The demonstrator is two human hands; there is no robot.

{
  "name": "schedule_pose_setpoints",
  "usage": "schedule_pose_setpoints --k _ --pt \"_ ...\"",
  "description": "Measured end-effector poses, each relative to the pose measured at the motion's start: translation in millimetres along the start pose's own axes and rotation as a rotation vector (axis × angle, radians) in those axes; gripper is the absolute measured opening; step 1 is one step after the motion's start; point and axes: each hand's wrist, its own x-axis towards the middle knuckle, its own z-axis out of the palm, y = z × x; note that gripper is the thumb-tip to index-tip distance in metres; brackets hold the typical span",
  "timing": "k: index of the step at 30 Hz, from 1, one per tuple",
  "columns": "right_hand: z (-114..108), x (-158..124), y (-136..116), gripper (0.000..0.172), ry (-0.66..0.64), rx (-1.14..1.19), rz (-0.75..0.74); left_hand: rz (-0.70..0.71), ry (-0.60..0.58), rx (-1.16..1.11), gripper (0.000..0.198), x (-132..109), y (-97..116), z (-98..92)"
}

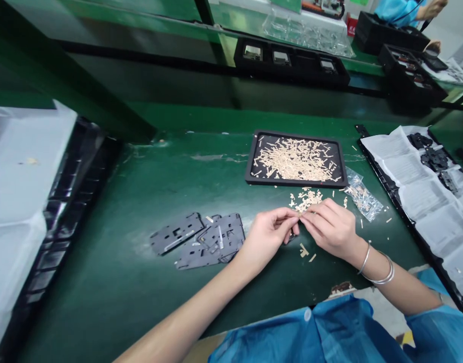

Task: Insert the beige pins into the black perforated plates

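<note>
My left hand (271, 229) and my right hand (332, 227) meet fingertip to fingertip over the green table, both closed in a pinch. Whatever sits between the fingertips is too small to make out. Just under my left fingers a bit of a dark part (291, 237) shows, mostly hidden. Behind my hands lies a loose heap of small beige strips (307, 199), and a few strips (304, 250) are scattered in front. To the left, several dark grey flat plates (216, 242) with cutouts overlap one another on the table.
A black tray (250, 174) full of beige strips lies behind my hands, a clear plastic bag (365, 201) beside it. White-lined trays stand at left (23, 166) and right (409, 201), the right one holding black parts. Across a shelf, black foam trays (292, 63) and a co-worker's blue sleeve (398, 11) appear.
</note>
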Motion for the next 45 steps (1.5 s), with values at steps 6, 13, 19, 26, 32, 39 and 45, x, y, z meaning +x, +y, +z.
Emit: schedule_pose_setpoints --k 6,13,19,26,32,39,45 --pt "2.1 0.7 -2.7 0.018 -0.039 -0.008 -0.01 0.099 0.025 0.223 0.018 -1.7 -2.1 0.1" --pt "3.2 3.1 -4.2 0.019 -0.01 0.056 0.044 0.052 -0.022 0.187 0.018 -2.7 4.5 -2.3" --pt "-7.7 5.1 10.5 0.012 0.11 0.091 0.16 -0.061 -0.126 -0.047 0.022 -0.4 6.2 -8.2" --pt "-11.0 0.5 30.3 0.024 -0.001 -0.052 0.247 -0.118 -0.243 -0.353 0.028 6.4 0.6 -12.5" --pt "-9.3 2.2 18.8 0.024 0.028 -0.001 0.195 -0.143 -0.334 -0.484 0.024 6.1 1.9 -13.7" --pt "-13.8 4.4 17.0 0.028 0.027 0.077 0.104 -0.103 -0.334 -0.512 0.024 8.5 0.5 -15.8" --pt "-14.2 3.9 10.3 0.016 0.138 0.165 0.065 -0.171 -0.318 -0.518 0.027 7.5 2.2 -15.0"
